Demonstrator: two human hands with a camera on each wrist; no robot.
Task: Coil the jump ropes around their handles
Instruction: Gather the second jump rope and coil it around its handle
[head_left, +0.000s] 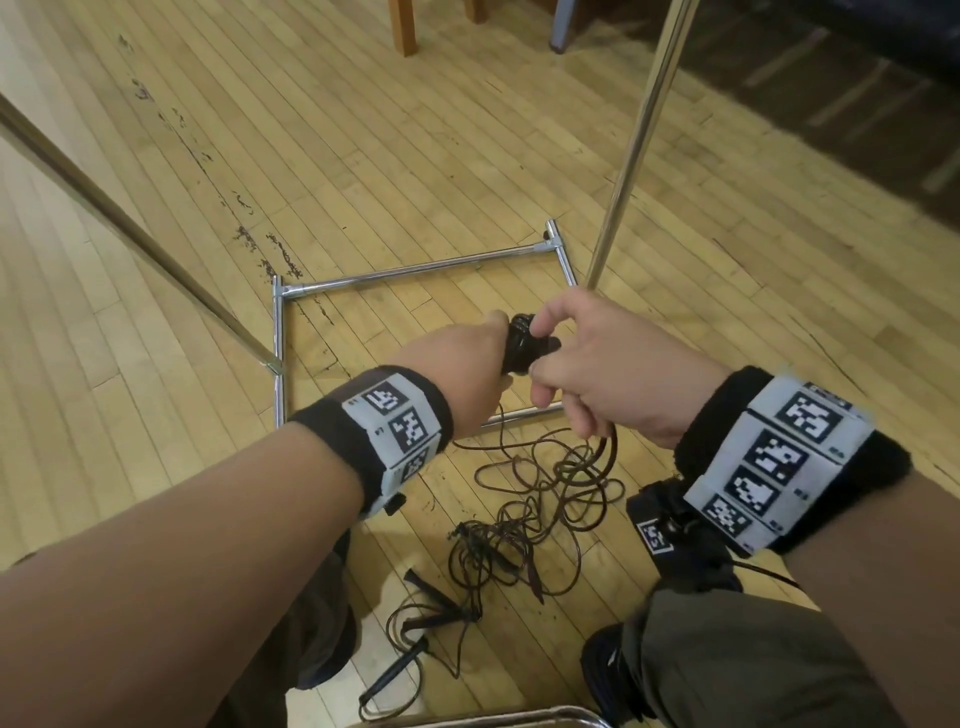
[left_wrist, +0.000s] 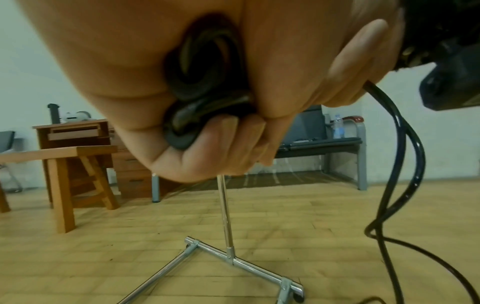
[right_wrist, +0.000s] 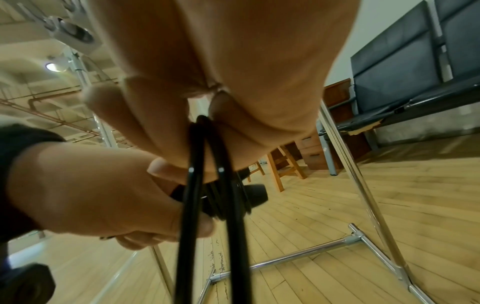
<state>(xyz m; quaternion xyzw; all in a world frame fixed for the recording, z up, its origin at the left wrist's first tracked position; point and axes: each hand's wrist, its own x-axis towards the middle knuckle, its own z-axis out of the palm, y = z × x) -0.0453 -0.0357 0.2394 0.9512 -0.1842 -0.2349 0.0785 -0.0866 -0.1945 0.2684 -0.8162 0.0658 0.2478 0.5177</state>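
My left hand grips black jump-rope handles with rope wound round them; the wrapped coils show between both hands in the left wrist view. My right hand pinches the coil on top and holds a doubled length of black rope that hangs down from its curled fingers. The handle end sticks out past the left hand. The loose rope lies tangled on the wooden floor below. Other black handles lie on the floor near my knees.
A chrome rack base lies on the floor under my hands, with an upright pole at right and a slanted pole at left. A wooden stool, a desk and a black bench stand by the wall.
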